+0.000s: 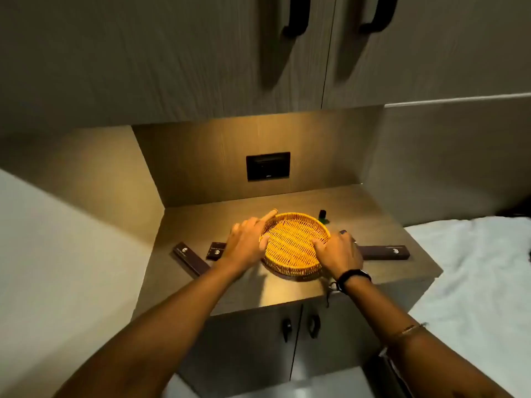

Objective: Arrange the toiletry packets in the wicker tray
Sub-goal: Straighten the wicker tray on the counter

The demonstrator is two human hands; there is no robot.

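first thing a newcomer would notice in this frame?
The round yellow wicker tray, lit brightly at the middle of the brown countertop, with nothing in it. The left hand and right hand grip its rim from either side. Long dark rectangular packets lie on the counter outside it: one far left, one far right.

Pale logos on the dark packets (385,252), none legible.
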